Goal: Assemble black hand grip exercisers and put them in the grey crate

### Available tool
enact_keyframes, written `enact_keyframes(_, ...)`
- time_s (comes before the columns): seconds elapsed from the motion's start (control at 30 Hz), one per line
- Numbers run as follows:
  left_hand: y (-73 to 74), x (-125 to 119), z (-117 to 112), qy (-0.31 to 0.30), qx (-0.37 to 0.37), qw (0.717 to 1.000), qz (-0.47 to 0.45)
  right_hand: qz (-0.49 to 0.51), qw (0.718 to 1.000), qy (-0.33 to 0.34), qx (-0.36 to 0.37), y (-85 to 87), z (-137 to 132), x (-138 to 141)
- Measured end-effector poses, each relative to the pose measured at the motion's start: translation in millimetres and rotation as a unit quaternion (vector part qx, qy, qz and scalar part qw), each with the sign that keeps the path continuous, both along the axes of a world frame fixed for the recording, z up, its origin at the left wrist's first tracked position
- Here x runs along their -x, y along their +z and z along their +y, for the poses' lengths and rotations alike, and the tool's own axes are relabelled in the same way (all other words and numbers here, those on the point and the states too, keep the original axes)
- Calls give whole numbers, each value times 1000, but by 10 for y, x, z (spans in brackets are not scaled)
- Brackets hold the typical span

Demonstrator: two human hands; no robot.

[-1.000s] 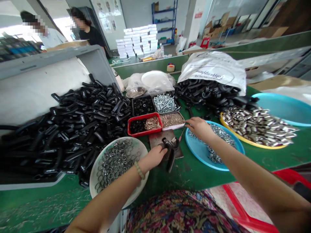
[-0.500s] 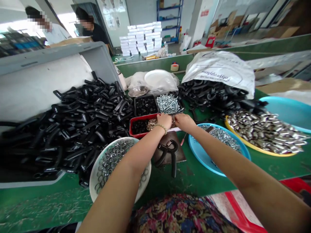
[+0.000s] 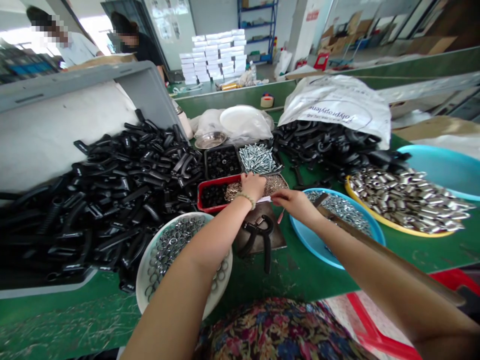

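head view: the left hand [image 3: 253,187], wearing a bead bracelet [image 3: 248,199], was over the meeting edges of the red tray [image 3: 210,208] and the white tray [image 3: 264,199] — fingers bent downward, tips hidden, so can't tell if they gripped anything. brass-coloured pins [image 3: 232,192] lay just beside it in the red tray; copper-coloured bits [image 3: 276,183] filled the white one.

the right hand [image 3: 296,204] was at the white tray's near edge, thumb and fingers drawn close together — can't tell whether something small was pinched. a pink-handled tool [image 3: 280,217] lay just below its fingertips.

the black two-handled part [image 3: 258,230] lay on the metal plate [image 3: 278,237], apart from both hands, one handle reaching past the plate's near edge.

a blue basin [image 3: 318,245] of small metal pieces was under the right forearm; a white bowl [image 3: 220,292] of rings was partly behind the left.
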State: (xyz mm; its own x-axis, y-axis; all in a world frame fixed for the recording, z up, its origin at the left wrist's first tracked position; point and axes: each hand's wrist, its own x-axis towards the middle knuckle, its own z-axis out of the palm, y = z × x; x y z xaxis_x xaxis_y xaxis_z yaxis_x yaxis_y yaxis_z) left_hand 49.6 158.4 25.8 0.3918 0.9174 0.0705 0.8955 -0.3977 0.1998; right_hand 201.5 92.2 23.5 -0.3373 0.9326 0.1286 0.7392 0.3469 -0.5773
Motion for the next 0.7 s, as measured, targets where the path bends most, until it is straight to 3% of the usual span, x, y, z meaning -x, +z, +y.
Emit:
enact_keyframes(0.1,-6,-7,-11,-7,6,1000,-6,68,995,13,66,-92,-261,57)
enact_keyframes(0.47,76,-26,-93,43,1,995,-90,-75,995,66,-21,-245,-335,237)
enact_keyframes(0.7,214,107,-158,19,30,979,-203,-162,981,96,-49,-305,-419,229)
